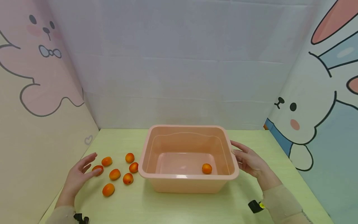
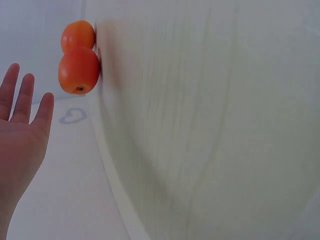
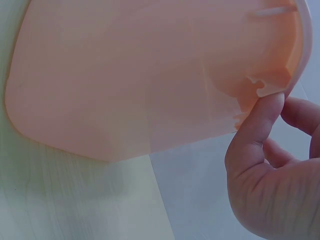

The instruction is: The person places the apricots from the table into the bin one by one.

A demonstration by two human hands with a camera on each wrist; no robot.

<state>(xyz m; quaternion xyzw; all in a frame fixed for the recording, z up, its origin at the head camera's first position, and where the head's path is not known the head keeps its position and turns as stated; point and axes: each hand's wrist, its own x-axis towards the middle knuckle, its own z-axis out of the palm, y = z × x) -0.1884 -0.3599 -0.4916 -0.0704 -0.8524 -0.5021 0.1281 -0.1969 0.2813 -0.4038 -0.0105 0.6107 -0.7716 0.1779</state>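
Note:
My left hand [image 1: 77,175] hovers at the left of the table, fingers spread and holding nothing. Just beyond its thumb lies an orange-red fruit [image 1: 98,170], tomato-like with a dark stem scar; in the left wrist view this fruit [image 2: 79,71] overlaps another one [image 2: 78,36]. Several similar fruits [image 1: 114,174] are scattered between that hand and a pink plastic basin [image 1: 188,185]. Inside the basin, towards the right, sits a single orange fruit [image 1: 206,168]. My right hand [image 1: 250,160] holds the basin's right rim, its thumb against the edge in the right wrist view.
The pale wood-grain table [image 1: 179,208] ends at a plain whitish back wall [image 1: 179,62]. Side panels printed with a pink cartoon animal [image 1: 42,93] and a white rabbit [image 1: 305,124] bound it left and right.

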